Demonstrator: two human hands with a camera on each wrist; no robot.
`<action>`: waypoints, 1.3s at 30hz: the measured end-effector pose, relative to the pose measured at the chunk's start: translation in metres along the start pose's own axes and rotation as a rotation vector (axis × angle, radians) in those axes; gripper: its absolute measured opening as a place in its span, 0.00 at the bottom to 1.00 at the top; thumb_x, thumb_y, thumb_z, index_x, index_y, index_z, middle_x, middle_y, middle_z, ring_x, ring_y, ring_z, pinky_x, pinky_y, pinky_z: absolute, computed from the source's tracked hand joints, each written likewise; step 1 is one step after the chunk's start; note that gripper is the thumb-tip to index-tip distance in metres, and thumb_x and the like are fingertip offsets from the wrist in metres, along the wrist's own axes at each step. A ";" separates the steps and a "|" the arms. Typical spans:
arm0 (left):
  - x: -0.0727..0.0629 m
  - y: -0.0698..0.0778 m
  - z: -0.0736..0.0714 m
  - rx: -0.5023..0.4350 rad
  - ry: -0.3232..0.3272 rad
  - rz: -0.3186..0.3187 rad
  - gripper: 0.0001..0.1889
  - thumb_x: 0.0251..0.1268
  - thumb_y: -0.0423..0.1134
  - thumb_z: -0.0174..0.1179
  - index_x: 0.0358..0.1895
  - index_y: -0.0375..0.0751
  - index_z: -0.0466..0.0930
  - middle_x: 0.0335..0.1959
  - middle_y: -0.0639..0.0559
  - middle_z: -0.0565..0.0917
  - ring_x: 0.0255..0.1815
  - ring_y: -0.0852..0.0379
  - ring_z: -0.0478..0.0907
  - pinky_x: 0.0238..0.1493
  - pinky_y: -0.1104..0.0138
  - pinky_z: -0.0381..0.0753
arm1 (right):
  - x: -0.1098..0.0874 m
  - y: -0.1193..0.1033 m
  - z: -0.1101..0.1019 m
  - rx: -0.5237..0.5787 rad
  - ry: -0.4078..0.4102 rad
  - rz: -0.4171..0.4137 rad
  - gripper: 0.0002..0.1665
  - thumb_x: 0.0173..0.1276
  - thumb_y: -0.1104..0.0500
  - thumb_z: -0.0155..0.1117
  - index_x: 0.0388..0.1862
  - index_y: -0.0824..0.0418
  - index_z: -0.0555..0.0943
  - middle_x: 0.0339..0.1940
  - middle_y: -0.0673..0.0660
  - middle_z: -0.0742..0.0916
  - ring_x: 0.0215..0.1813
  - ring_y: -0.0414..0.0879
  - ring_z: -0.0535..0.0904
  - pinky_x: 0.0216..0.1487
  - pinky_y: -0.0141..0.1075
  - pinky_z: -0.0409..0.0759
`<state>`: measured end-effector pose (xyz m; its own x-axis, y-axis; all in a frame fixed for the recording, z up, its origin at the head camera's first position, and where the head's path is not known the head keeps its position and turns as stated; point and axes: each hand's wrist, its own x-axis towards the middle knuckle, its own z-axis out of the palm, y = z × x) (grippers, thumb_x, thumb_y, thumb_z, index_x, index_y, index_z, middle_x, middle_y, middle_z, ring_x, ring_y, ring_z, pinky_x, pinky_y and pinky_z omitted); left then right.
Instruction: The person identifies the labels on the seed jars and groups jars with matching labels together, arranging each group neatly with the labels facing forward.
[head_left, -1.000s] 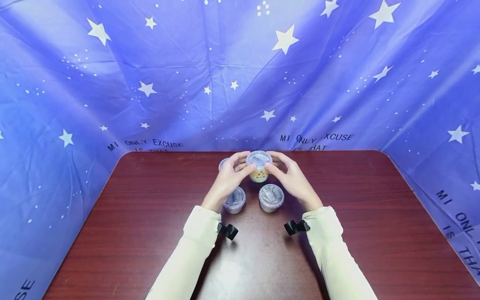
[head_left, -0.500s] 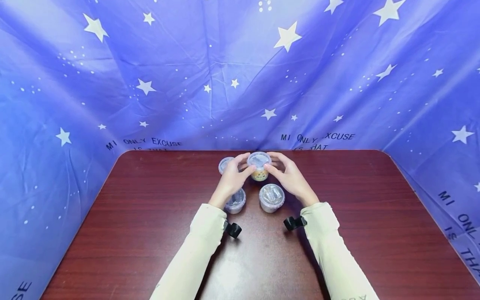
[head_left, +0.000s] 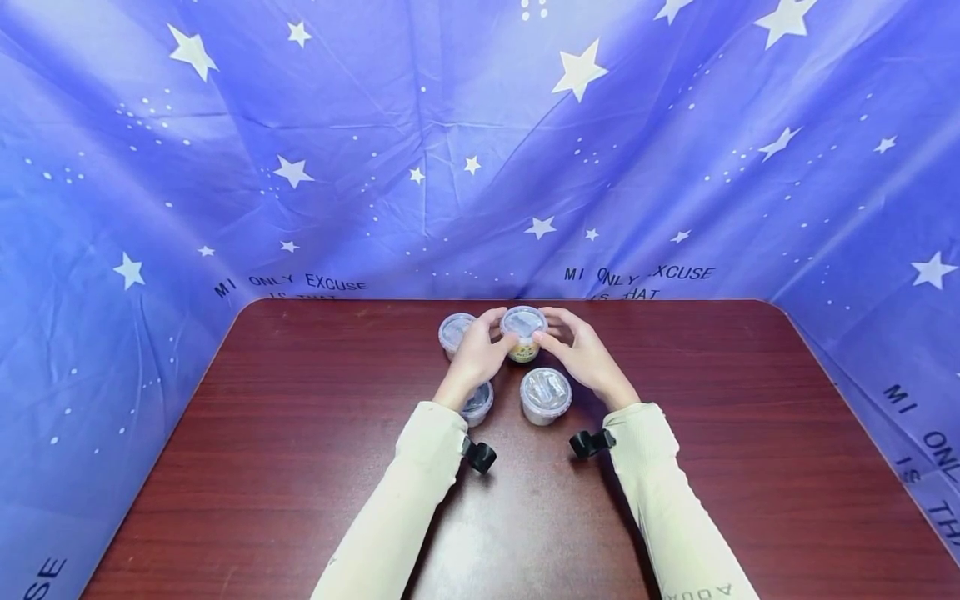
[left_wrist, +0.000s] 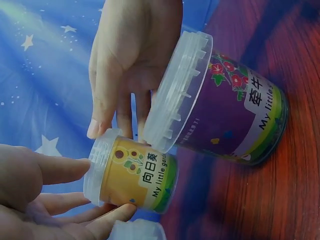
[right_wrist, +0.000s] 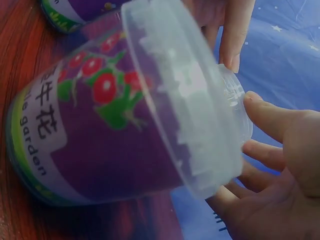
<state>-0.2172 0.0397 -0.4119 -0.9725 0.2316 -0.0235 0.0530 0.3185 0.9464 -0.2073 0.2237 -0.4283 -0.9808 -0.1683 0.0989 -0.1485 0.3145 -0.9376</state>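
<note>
A small clear-lidded tub with a yellow sunflower label [left_wrist: 137, 172] stands at the back of the group, held from both sides. My left hand [head_left: 480, 354] grips its left side, thumb at the lid edge and fingers curled behind. Mirroring it, my right hand [head_left: 588, 354] holds the right side between thumb and fingers. Whether the tub's base touches the table I cannot tell. Nearer me sits a purple-labelled tub [head_left: 546, 396] with red flowers, large in the right wrist view. A second purple tub [head_left: 478, 404] is partly hidden under my left wrist.
Just left of my left hand stands another lidded tub [head_left: 456, 332], its front partly covered. The dark red wooden table [head_left: 300, 467] ends at a back edge close behind the tubs. A blue star-printed cloth [head_left: 480, 150] hangs behind and at both sides.
Both hands still hold the yellow tub, which has shifted slightly right. My left hand and forearm have moved right, uncovering more of the far left tub. The view has shifted a little.
</note>
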 end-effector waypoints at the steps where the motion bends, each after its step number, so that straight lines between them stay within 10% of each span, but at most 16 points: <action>1: 0.000 -0.001 0.001 0.006 0.002 -0.004 0.27 0.70 0.32 0.57 0.70 0.31 0.66 0.65 0.35 0.76 0.67 0.43 0.73 0.67 0.57 0.73 | 0.000 0.001 0.000 -0.003 0.002 0.001 0.27 0.73 0.62 0.61 0.68 0.68 0.70 0.59 0.70 0.81 0.61 0.60 0.79 0.53 0.30 0.79; 14: 0.003 -0.003 0.008 0.013 -0.003 -0.052 0.27 0.70 0.32 0.57 0.71 0.31 0.65 0.65 0.37 0.75 0.67 0.43 0.72 0.68 0.56 0.72 | -0.002 0.012 -0.001 -0.025 -0.011 0.028 0.29 0.74 0.61 0.60 0.70 0.68 0.68 0.63 0.71 0.79 0.64 0.63 0.76 0.64 0.51 0.74; 39: 0.006 -0.007 0.011 0.006 -0.031 -0.092 0.30 0.71 0.38 0.59 0.72 0.33 0.63 0.69 0.36 0.71 0.71 0.43 0.68 0.71 0.55 0.68 | -0.003 0.018 -0.005 -0.087 0.042 0.051 0.30 0.73 0.58 0.62 0.69 0.70 0.69 0.65 0.70 0.77 0.66 0.64 0.73 0.66 0.56 0.72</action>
<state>-0.2210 0.0492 -0.4218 -0.9658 0.2297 -0.1204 -0.0347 0.3456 0.9377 -0.2081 0.2341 -0.4437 -0.9915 -0.1110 0.0672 -0.1066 0.4017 -0.9096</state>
